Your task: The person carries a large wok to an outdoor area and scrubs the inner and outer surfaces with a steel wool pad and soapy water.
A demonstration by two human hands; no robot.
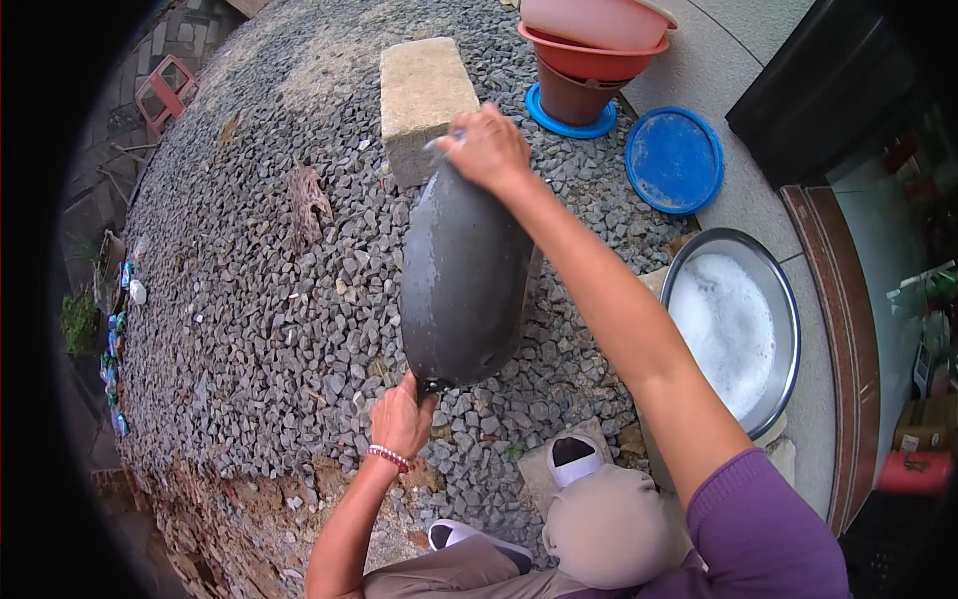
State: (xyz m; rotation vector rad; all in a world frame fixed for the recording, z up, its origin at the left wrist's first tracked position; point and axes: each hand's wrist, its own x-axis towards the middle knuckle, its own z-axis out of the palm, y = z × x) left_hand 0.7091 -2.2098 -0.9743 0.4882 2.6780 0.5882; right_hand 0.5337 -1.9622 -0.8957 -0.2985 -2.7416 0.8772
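A dark metal wok (468, 277) is tipped on its side above the gravel, its wet outer surface showing. My left hand (400, 423) grips it by the handle at the near end and wears a beaded bracelet. At the far rim is my right hand (490, 150), closed around a small pale pad (447, 142), perhaps a scouring pad, mostly hidden by the fingers. The inside of the wok is turned out of sight. Right of my right forearm stands a steel basin (792, 352) of foamy water (722, 329).
A stone block (426, 82) lies just beyond the wok. Stacked plastic basins (599, 52) stand at the top, near a blue lid (675, 159). Driftwood (307, 206) rests on the gravel (247, 329). A raised doorway sill (842, 359) borders the right side.
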